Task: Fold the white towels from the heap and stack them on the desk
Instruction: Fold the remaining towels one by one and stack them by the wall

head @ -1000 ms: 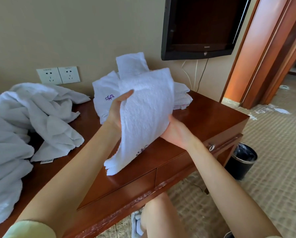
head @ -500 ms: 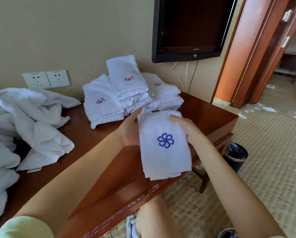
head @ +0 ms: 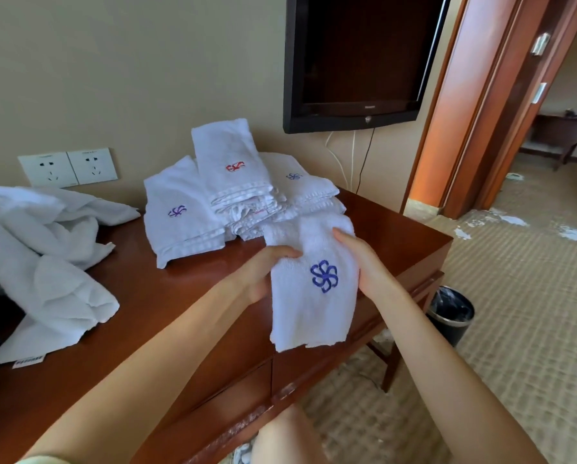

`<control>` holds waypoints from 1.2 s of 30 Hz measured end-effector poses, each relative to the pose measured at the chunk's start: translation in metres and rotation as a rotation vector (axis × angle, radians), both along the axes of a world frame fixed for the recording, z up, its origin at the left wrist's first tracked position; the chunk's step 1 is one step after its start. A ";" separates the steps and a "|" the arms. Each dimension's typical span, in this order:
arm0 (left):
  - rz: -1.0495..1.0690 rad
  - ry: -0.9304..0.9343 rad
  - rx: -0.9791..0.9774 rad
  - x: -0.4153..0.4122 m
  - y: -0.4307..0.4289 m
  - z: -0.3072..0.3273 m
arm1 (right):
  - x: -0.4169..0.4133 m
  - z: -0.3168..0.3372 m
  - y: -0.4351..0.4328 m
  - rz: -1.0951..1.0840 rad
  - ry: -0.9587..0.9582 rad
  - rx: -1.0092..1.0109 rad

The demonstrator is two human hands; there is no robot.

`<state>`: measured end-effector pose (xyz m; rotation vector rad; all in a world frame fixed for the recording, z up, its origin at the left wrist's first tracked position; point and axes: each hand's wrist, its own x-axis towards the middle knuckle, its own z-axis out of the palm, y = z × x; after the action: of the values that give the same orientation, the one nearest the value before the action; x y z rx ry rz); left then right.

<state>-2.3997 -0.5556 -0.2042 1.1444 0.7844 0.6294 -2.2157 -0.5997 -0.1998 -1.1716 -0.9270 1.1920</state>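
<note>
Wide wooden surface [head: 166,296], loose heap [head: 46,249] sprawled over its left end, and a stack [head: 233,189] of folded towels sitting unevenly along the back edge towards the right corner. Just in front of it, the folded towel [head: 314,306] with the blue flower is held off the wood, left grip [head: 263,272] pinching one side edge, right grip [head: 364,262] the other. Danger here: its lower end hangs free and could fall open, and that lopsided stack may slide under another layer.

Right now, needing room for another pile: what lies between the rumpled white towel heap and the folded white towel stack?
Head view: only bare brown wooden desk top separates the rumpled white towel heap from the folded white towel stack.
</note>
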 end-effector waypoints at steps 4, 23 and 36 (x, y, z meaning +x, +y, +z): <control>-0.008 -0.083 0.043 0.021 0.043 0.060 | 0.013 0.040 0.023 0.039 0.164 0.087; 0.437 0.168 0.153 0.078 0.361 0.063 | 0.076 0.046 0.365 0.013 -0.645 -0.252; 0.290 -0.110 0.004 0.054 0.370 0.064 | 0.097 0.049 0.319 0.274 -0.072 -0.039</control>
<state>-2.3457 -0.1852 -0.1403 0.9984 0.8615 0.9278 -2.1190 -0.2808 -0.1512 -1.1502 -1.1499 1.3987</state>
